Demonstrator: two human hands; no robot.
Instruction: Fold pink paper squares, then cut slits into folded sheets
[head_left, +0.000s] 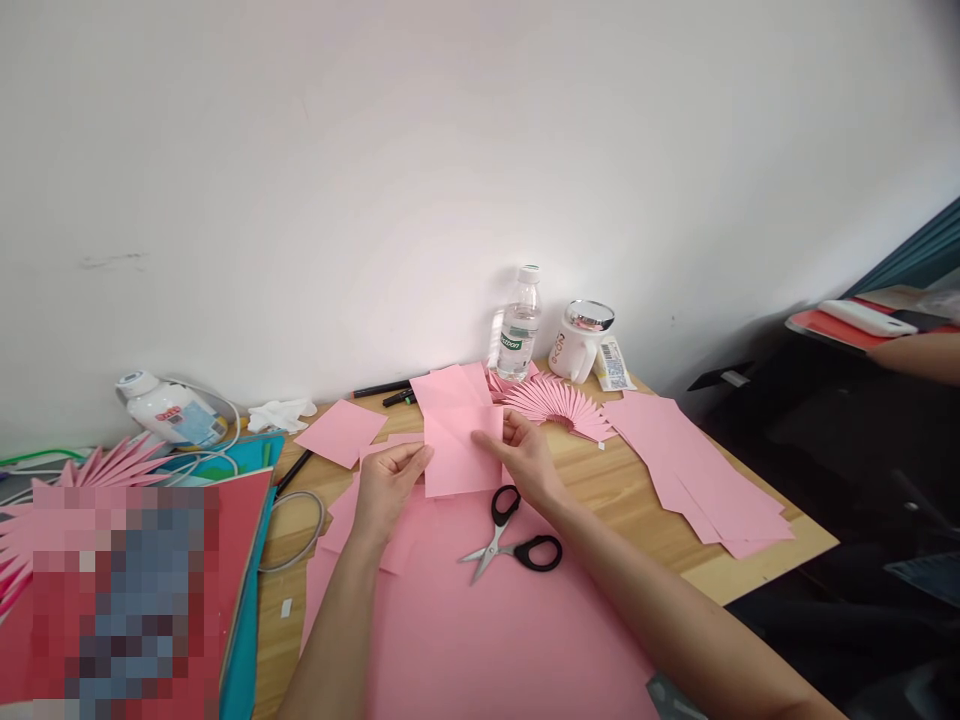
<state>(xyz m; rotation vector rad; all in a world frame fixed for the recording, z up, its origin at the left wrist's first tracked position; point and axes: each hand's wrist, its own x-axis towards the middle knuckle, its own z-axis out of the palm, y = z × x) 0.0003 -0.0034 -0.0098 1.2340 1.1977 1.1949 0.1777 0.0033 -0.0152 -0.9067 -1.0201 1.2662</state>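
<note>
Between both hands is a square sheet of pink paper (pixel 459 462), raised above the desk. My left hand (pixel 388 485) pinches its left edge between thumb and fingers. At the right edge, my right hand (pixel 529 455) grips it, thumb on the near face and fingers partly hidden behind. Just below lie black-handled scissors (pixel 501 545) with parted blades, on a large pink sheet (pixel 480 640). Another pink square (pixel 342 433) rests to the left, and more pink pieces lie under and behind the hands.
A wooden desk (pixel 630 480) stands against a white wall. At the back are a water bottle (pixel 520 330), a white mug (pixel 576 345) and a folded pink paper fan (pixel 559 402). Pink strips (pixel 694 470) lie right. Left are a white bottle (pixel 174 410), a cable (pixel 321 525) and a red folder (pixel 244 540).
</note>
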